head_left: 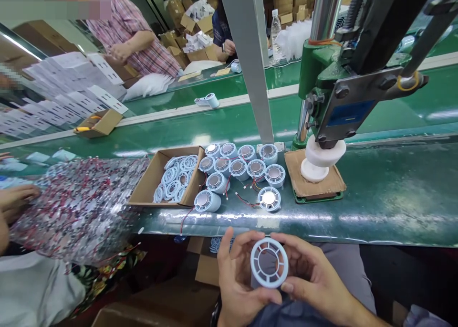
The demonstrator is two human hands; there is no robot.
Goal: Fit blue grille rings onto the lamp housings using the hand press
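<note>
Two hands: the left hand [234, 284] and right hand [318, 279] grasp one light-blue housing [268, 275] between them, from opposite sides.
Housing position: above the lap, in front of the near edge of the green surface [386, 198], spoked face turned up toward the wearer.
Reason for rim grip: holding the piece by its edge probably leaves the spoked face open to view; whether a disc sits behind the spokes cannot be told.
Finished-looking units: about a dozen wired units [256, 168] stand grouped, silver discs upward; this likely keeps them upright and easy to count.
Ring box: a cardboard box [141, 186] holds loose spoked rings [175, 179] just left of the group, presumably to stop them scattering.
Press: a green press [310, 69] stands to the right, its white pad [325, 152] over a white disc [315, 173]; the cardboard sheet [336, 186] beneath presumably cushions the load.
Left-hand pose: thumb under the lower edge, one finger raised clear, another curled to the upper rim.
Right-hand pose: thumb at the lower right rim, fingers arched over the top, forearm entering from lower right.
Neighbouring hand: a co-worker's hand [17, 198] rests by a wired-parts bag [89, 198], well apart.
</note>
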